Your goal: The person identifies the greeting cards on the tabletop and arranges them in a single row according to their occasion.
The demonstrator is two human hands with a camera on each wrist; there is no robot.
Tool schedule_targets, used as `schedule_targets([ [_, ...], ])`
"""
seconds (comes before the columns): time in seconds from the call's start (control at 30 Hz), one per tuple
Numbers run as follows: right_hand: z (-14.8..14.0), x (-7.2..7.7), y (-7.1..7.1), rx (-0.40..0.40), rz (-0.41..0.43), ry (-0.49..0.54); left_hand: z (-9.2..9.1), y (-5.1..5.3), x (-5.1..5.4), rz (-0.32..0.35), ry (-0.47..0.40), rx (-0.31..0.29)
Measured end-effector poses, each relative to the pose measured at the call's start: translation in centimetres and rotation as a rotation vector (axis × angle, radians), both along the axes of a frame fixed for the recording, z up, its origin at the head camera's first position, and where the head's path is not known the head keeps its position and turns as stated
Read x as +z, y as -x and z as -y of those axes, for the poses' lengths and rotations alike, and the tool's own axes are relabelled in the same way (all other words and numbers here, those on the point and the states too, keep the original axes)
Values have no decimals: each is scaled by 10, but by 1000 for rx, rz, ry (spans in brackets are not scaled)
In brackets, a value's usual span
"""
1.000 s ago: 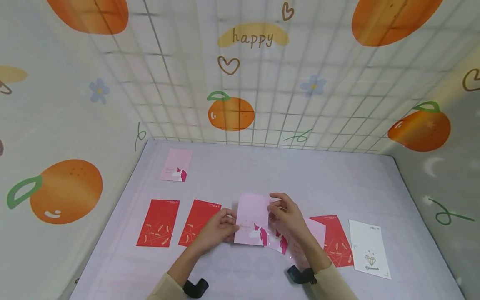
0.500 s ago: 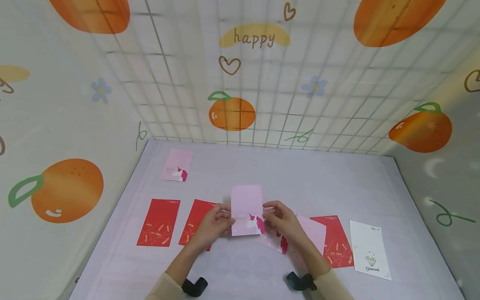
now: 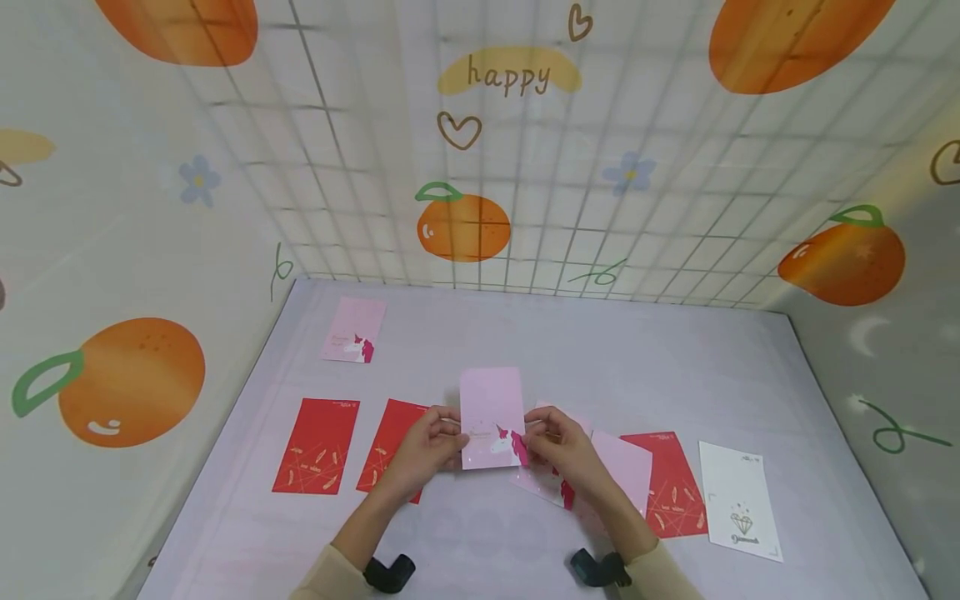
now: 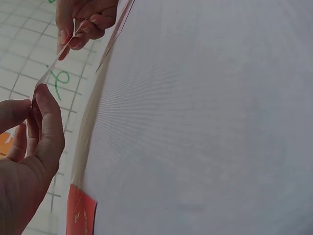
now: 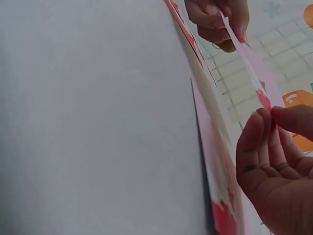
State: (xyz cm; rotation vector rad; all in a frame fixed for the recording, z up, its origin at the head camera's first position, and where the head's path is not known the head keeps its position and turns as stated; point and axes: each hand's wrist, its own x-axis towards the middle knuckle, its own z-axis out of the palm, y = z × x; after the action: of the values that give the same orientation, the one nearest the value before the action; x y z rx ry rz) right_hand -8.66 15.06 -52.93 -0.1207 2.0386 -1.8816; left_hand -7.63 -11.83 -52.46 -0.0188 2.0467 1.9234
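Table (image 3: 570,342): far edge and 2 side edges well apart from the hands. Left hand (image 3: 427,446) and right hand (image 3: 564,454) each pinch 1 side of the pink card (image 3: 490,408), mid-table; red card (image 3: 385,437) partly behind left hand. Head view: unicorn print (image 3: 514,445). Left wrist view: card near edge-on, off the table.

The table (image 3: 600,350) bears 3 red cards (image 3: 317,447), pink cards (image 3: 354,327) and 1 white card (image 3: 738,498).

Held pink card (image 3: 489,404): smooth paper
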Motion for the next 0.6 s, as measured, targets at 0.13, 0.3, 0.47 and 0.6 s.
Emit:
schedule_targets([
  [0.13,2,0,0,-18,16,8,0,0,0,-7,15,15],
  [0.3,4,0,1,-32,0,12,-1,1,2,-20,43,50],
  [0.47,8,-2,3,-51,-28,6,-3,2,4,-33,84,111],
  [0.6,14,-2,7,-70,-46,28,-2,5,5,-65,116,165],
])
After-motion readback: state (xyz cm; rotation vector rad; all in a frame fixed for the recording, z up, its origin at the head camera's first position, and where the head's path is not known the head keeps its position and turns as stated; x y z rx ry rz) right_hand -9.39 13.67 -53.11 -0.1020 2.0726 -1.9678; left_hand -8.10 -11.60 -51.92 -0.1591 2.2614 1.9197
